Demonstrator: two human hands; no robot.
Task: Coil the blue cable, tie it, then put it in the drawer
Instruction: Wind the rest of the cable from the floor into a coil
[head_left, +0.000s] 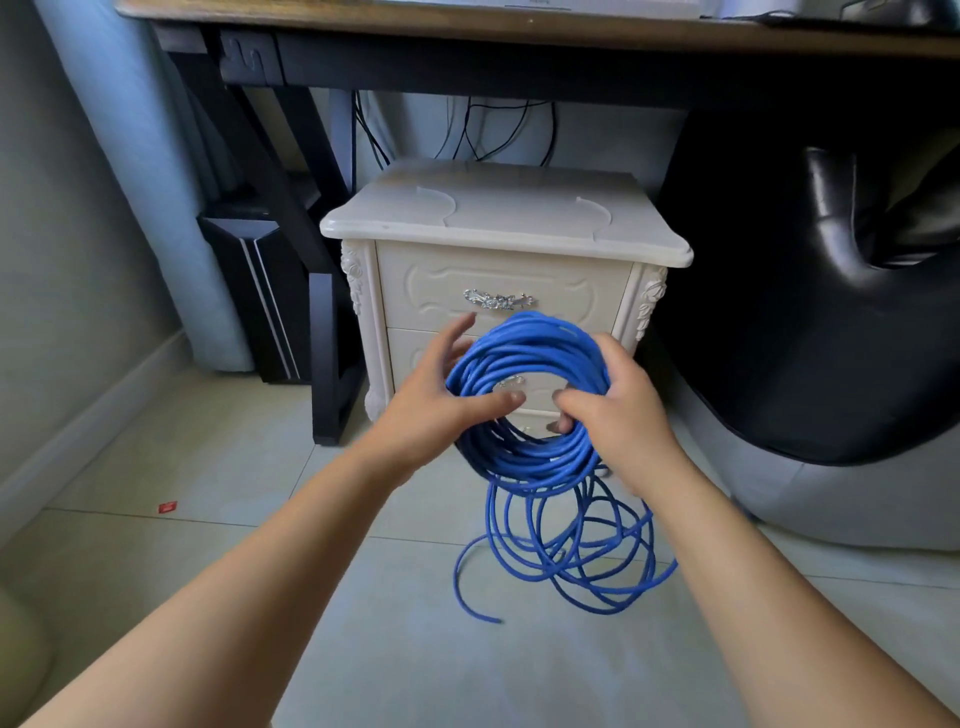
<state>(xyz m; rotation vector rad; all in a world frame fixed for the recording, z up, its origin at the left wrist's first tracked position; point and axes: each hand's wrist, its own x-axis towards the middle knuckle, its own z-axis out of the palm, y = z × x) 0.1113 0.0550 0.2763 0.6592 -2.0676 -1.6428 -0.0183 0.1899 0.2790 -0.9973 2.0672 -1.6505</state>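
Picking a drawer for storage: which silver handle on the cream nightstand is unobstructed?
The upper ornate silver handle, above the coiled blue cable; the lower handle shows only through the coil.

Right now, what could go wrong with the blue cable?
1. The cable is only partly coiled; loose loops lie tangled on the floor and may knot when pulled up.
2. No tie shows on the coil, so it could spring apart if the right hand slips.
3. The drawer looks shut, so a hand must let go to open it.
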